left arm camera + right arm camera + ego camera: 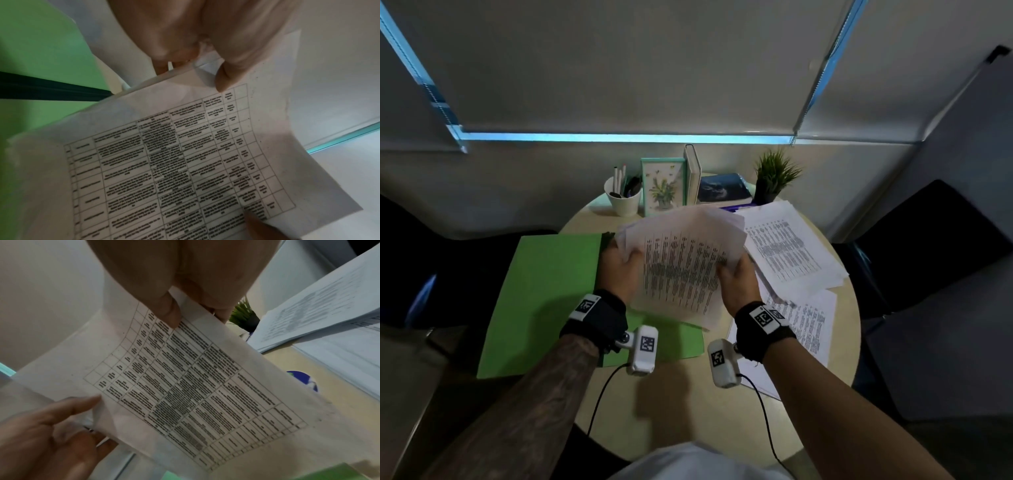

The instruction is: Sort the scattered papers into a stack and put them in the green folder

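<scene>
Seen from the head camera, a person holds a loose sheaf of papers [681, 263] above a round, pale wooden table [688, 394]. The left hand [619, 265] grips the sheaf's left edge and the right hand [738, 277] grips its right edge, thumbs on top. The sheets are thin, white, slightly curled and unevenly fanned, printed with a dense table of blurred text. The green folder [544, 291] lies open and flat at about nine o'clock from the sheaf, smooth matte card, partly beneath it. More printed papers [791, 250] lie in an untidy heap at about three o'clock, with further sheets [810, 322] flat below them.

At twelve o'clock stand a white pen cup [623, 198], a framed flower picture [662, 186], upright books [693, 174] and a small spiky potted plant [774, 178].

The left wrist view alone shows the grid lines of the printed table and a dark band across the folder. The right wrist view alone shows the layered edges of the heap and a round blue and white shape on the table.
</scene>
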A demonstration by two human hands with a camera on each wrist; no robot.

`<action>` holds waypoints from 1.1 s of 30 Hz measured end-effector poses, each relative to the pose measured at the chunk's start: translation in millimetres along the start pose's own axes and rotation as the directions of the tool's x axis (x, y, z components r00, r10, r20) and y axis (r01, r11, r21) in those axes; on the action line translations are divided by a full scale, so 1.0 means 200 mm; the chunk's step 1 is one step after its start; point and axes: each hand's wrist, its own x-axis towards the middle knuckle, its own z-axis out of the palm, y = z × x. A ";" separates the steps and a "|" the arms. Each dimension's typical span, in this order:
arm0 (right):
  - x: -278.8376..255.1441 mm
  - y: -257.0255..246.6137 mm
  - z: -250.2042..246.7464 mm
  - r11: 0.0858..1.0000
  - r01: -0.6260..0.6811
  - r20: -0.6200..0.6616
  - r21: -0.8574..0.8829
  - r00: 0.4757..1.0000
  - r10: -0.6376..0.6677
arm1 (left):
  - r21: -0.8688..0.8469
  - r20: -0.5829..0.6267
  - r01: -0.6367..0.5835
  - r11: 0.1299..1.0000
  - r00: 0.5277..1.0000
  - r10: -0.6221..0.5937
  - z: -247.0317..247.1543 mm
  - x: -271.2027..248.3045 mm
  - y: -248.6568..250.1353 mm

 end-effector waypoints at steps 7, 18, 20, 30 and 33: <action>-0.03 -0.02 0.00 0.998 -0.008 -0.024 0.064 1.000 0.009 | 0.013 0.020 0.066 0.998 0.998 -0.066 0.00 0.07 -0.16; 0.03 0.00 0.03 0.997 -0.059 0.005 0.044 0.998 0.059 | 0.030 0.025 0.175 0.984 0.984 -0.176 0.04 0.04 -0.21; 0.05 0.00 0.02 0.997 -0.055 0.008 0.056 0.998 0.054 | 0.055 0.022 0.197 0.979 0.980 -0.199 0.07 0.05 -0.21; 0.00 0.24 -0.31 0.873 -0.451 0.257 0.188 0.880 0.399 | -0.294 -0.158 0.332 0.896 0.908 -0.388 0.14 0.20 -0.17; -0.05 0.33 -0.34 0.737 -0.549 0.341 0.395 0.832 0.437 | -0.360 -0.163 0.458 0.813 0.827 -0.538 0.24 0.13 -0.25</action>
